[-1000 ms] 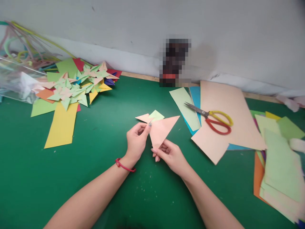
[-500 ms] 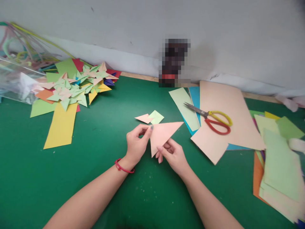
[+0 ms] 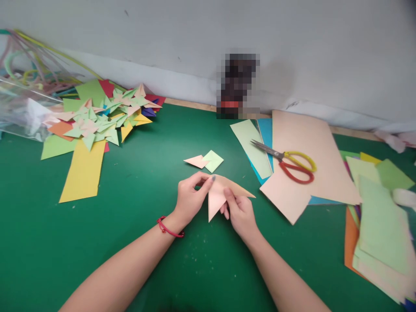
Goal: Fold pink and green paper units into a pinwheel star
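A pale pink paper triangle (image 3: 217,198) is held between both hands above the green table. My left hand (image 3: 192,195), with a red cord bracelet at the wrist, pinches its upper left corner between thumb and fingers. On the right side my right hand (image 3: 238,210) grips the paper, thumb on top and fingers curled underneath. The paper's right part bends over, its tip pointing right. Just beyond my hands lie a small folded pink piece (image 3: 196,161) and a folded light green piece (image 3: 212,161), touching each other.
Red-and-yellow-handled scissors (image 3: 282,159) rest on pink sheets (image 3: 312,138) at the right. Green and orange paper (image 3: 383,234) is stacked at far right. Folded paper stars (image 3: 94,119) and a yellow strip (image 3: 82,173) lie left, beside a clear plastic bag (image 3: 22,108). A pixelated object (image 3: 238,84) stands by the wall.
The right part of the pink triangle has bent downward, and its right tip has dropped. Both hands have shifted slightly, with the right thumb moving up onto the paper.
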`<state>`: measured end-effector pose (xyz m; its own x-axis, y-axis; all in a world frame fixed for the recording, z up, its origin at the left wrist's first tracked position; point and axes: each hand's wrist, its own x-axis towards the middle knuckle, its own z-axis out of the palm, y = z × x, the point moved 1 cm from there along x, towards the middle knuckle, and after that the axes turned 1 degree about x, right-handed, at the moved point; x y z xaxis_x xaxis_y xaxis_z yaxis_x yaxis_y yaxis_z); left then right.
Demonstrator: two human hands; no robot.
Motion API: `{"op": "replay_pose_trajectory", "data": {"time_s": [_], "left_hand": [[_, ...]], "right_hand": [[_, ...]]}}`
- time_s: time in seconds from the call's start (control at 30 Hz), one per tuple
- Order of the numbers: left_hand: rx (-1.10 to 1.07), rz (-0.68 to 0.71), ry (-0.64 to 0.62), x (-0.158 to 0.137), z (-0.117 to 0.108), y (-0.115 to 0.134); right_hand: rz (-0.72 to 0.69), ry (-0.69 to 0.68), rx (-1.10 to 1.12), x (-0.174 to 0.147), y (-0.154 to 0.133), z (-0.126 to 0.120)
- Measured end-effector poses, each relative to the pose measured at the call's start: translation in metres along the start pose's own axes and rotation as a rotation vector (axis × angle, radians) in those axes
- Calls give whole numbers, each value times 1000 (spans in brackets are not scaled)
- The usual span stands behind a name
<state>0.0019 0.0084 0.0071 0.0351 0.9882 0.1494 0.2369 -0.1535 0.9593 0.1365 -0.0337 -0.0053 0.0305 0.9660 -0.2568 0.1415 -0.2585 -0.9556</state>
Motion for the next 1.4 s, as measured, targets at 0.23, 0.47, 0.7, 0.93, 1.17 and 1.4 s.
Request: {"op": "replay_pose_trajectory", "data": {"time_s": [0.23, 0.47, 0.7, 0.93, 1.17, 1.4], "left_hand": [[23, 18, -19, 0, -1, 0], [49, 22, -94, -1, 0, 1], [71, 29, -115, -2, 1, -1], [87, 37, -123, -1, 0, 0], [82, 39, -114, 0, -1, -1], [43, 27, -48, 0, -1, 0]], "right_hand": [[-45, 127, 138, 3, 1, -5], [-93, 170, 51, 3, 2, -11], [-84, 176, 168, 0, 0, -10], [-140, 399, 189, 3, 1, -14], [-129, 381, 408, 6, 5, -14], [-206, 160, -96, 2, 0, -13]]}}
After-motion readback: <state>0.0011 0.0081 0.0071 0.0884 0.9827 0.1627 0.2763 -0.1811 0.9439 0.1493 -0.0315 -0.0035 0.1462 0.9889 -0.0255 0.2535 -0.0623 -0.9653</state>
